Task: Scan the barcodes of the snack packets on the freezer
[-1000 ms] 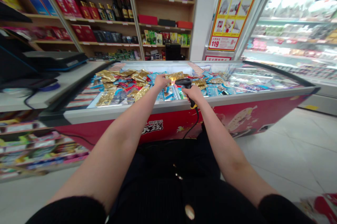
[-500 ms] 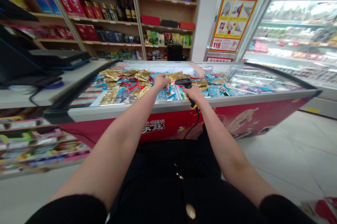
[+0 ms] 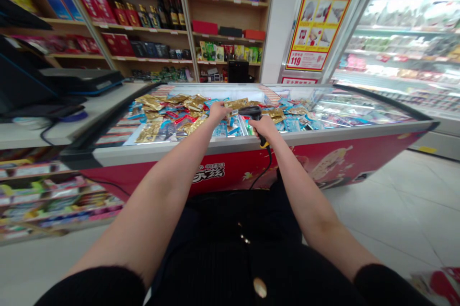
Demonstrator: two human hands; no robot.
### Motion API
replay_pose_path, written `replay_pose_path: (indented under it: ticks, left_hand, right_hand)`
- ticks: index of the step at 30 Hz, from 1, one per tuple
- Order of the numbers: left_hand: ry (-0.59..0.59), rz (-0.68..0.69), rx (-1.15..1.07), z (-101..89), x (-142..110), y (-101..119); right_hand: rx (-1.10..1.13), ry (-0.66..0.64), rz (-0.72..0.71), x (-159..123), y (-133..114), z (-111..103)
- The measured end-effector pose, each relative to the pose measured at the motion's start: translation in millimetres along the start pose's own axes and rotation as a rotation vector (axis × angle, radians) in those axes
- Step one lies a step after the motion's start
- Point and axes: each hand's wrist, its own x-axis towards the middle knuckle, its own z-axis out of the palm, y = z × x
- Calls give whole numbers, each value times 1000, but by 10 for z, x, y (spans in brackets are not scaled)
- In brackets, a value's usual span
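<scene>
My left hand (image 3: 218, 113) reaches over the chest freezer (image 3: 230, 145) and pinches a gold foil packet (image 3: 236, 103) lying among the other goods. My right hand (image 3: 264, 126) grips a black handheld barcode scanner (image 3: 250, 112), whose nose points left at that packet from a short distance. Its yellow-trimmed handle shows below my fist. Heaps of gold and blue snack packets (image 3: 168, 114) fill the freezer under my hands. A black cable (image 3: 262, 176) drops from the scanner over the freezer's red front.
A counter with a black till (image 3: 81, 80) lies to the left. Wooden shelves (image 3: 230, 32) of boxed bottles stand behind the freezer. A lit refrigerated case (image 3: 402, 42) stands at the right, next to a red and yellow poster (image 3: 319, 18). Tiled floor surrounds the freezer.
The bright glow on the gold packet has gone. My hands have barely moved, and the whole view has shifted slightly.
</scene>
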Motion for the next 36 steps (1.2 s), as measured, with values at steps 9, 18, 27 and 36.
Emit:
replay_pose_path:
  ticks: [9,18,27,36]
  left_hand:
    - [-1,-22,-67,-324,19,181]
    - [-235,42,-2,-509,67,169]
    - [-327,178,520,-422,-57,147]
    - [-396,156,943,-338,-5,185]
  right_hand:
    - [64,21,-1,26,41,27]
    - [44,18,-14,51,52,19]
    - [36,20,1,48,70,15]
    - [32,33,18,37,109,-37]
